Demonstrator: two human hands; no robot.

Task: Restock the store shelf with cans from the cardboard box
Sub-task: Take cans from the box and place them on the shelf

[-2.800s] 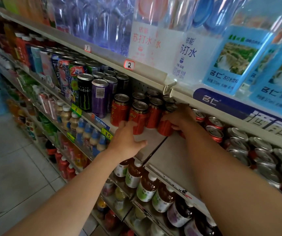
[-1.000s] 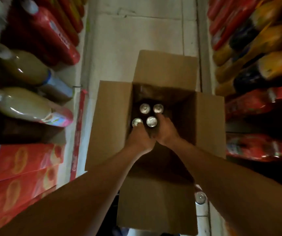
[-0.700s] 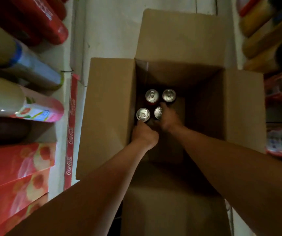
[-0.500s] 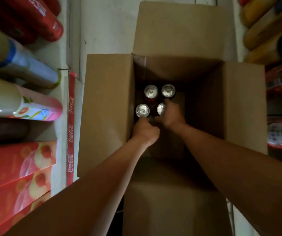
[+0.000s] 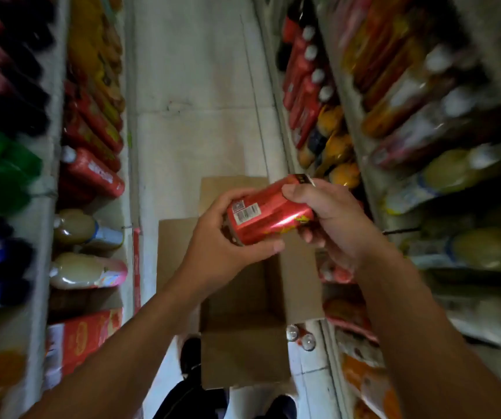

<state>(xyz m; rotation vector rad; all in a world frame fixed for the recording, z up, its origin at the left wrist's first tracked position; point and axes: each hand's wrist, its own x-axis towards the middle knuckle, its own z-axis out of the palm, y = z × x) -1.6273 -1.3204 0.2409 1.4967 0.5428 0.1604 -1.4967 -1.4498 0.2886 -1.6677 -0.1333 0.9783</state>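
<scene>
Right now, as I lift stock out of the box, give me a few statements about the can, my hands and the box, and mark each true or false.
1. Both hands hold a red can. True: the left hand grips one end, the right hand the other.
2. The can stands upright. False: it lies roughly sideways between the hands.
3. The box sits on the floor below the hands with its flaps open. True.
4. The can shows a barcode label. True.
5. The box stands on a shelf. False: it is on the aisle floor between two shelf rows.
6. The right hand is empty. False: its fingers curl round the can.
</scene>
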